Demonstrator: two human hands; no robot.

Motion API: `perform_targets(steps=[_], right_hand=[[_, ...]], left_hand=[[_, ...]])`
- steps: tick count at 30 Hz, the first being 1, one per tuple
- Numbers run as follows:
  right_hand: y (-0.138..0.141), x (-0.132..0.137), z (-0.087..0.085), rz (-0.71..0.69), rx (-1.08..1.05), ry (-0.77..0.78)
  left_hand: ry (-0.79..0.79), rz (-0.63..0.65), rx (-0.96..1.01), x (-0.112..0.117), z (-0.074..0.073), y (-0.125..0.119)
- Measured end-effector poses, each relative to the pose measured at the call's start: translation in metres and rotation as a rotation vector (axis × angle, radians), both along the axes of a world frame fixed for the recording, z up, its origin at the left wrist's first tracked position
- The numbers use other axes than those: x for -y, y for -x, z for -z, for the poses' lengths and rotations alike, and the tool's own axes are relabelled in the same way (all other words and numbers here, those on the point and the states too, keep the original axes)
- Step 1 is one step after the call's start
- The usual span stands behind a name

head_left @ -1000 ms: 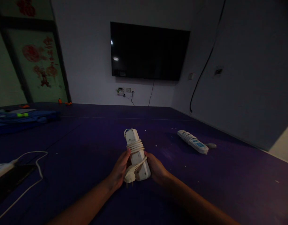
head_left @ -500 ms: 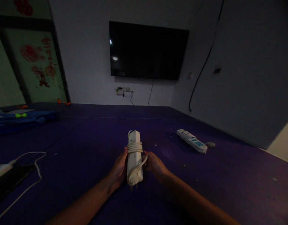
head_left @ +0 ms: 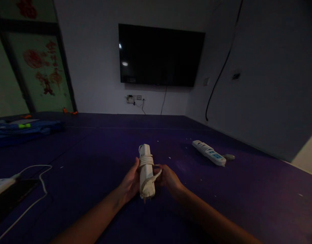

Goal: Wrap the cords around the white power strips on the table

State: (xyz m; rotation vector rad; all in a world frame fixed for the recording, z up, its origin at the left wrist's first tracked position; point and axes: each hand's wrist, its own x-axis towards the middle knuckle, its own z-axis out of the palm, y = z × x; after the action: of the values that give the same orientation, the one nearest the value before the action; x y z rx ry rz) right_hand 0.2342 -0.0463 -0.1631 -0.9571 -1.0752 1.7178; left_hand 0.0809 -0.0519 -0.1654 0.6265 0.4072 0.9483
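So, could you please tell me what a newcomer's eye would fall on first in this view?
Most likely the white power strip at lower centre, with a pale cord wound around it, the left hand holding its left side and the right hand at its right. Next would probably come the big dark television on the far wall, then the second strip lying on the purple floor to the right.

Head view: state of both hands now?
Left hand: closed, holding the white power strip.
Right hand: at the strip's cord; can't tell if gripping.
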Motion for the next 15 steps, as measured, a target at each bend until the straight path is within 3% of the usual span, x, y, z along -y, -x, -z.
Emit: perform_targets(steps=[6,10,15], right_hand=[[0.004,0.006,-0.004,0.034,0.064,-0.052],[0.004,0.006,-0.006,0.059,0.09,-0.062],[0.001,0.013,-0.021,0.045,0.147,-0.194]], left_hand=[[-0.004,-0.107,-0.066,0.004,0.004,-0.003],[0.077,-0.211,-0.132,0.007,-0.002,-0.002],[0.162,-0.221,-0.192,0.008,-0.01,0.0]])
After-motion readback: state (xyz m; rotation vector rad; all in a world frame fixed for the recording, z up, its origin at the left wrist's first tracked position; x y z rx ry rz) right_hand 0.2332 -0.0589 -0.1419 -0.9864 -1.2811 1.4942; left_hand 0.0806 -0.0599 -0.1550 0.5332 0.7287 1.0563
